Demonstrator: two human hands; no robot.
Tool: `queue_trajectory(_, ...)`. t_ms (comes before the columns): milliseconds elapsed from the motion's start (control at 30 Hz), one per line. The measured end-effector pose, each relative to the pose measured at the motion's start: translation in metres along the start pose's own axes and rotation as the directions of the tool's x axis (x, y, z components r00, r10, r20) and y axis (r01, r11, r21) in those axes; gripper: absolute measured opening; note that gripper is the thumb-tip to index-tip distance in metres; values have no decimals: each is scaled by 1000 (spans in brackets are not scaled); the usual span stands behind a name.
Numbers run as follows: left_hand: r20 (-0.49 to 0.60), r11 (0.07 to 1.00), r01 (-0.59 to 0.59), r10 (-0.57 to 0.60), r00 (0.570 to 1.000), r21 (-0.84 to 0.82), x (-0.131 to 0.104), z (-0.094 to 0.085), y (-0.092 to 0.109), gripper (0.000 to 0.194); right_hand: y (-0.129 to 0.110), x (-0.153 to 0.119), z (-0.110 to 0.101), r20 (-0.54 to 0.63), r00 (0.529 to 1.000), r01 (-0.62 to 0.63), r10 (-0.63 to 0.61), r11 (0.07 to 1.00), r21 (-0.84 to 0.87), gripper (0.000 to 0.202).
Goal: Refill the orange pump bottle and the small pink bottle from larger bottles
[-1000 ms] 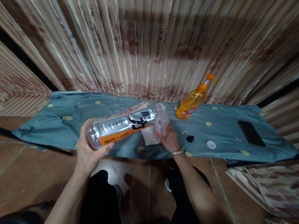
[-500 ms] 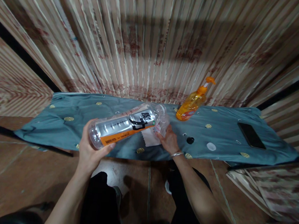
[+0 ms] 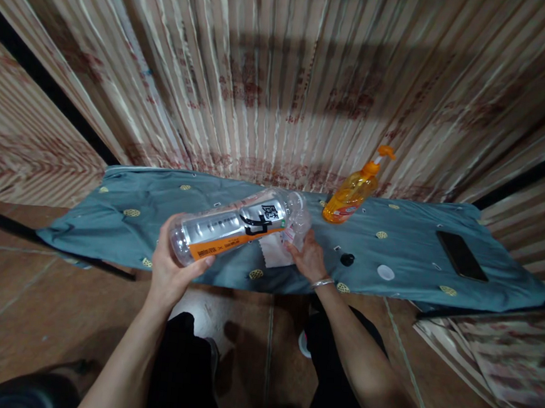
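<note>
A large clear bottle (image 3: pixel 233 226) with a silver and orange label lies tilted in the air, its neck pointing right. Wrapped round its base is my left hand (image 3: pixel 173 265). My right hand (image 3: pixel 308 257) has its fingers closed round a small clear plastic bottle (image 3: pixel 299 224), which sits against the large bottle's neck. Whether liquid passes between them cannot be made out. Under the small bottle a white cloth or tissue (image 3: pixel 275 252) with a jagged edge lies on the blue-green tablecloth (image 3: pixel 229 277).
An orange pump bottle (image 3: pixel 351 194) stands at the back, right of centre. A black cap (image 3: pixel 347 259), a white disc (image 3: pixel 385 272) and a dark phone (image 3: pixel 461 255) lie on the right. Curtains (image 3: pixel 273 72) hang behind the table.
The view has shifted slightly. Both hands keep their hold, and the large bottle stays tilted against the small one with almost no movement.
</note>
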State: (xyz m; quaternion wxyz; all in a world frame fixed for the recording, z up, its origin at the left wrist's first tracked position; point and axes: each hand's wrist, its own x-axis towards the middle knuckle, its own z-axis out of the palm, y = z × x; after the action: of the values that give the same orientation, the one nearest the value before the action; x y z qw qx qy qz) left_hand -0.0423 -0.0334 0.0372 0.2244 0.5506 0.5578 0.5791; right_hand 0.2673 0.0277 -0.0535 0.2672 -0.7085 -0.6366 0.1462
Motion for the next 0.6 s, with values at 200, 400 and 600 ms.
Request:
queue_trajectory(200, -3, 1000, 4, -4, 1000, -9, 0, 1, 2, 99, -3, 0, -3, 23, 1000, -20, 20, 1000, -5, 51)
queue_trajectory(400, -15, 1000, 7, -6, 1000, 9, -2, -1, 3, 100, -3, 0, -2, 11, 1000, -2, 2, 1000, -3, 52)
queue_trajectory(600, -8, 999, -2, 3, 1000, 34, -3, -4, 3, 100, 4, 1, 4, -12, 1000, 23, -22, 999, 38, 53)
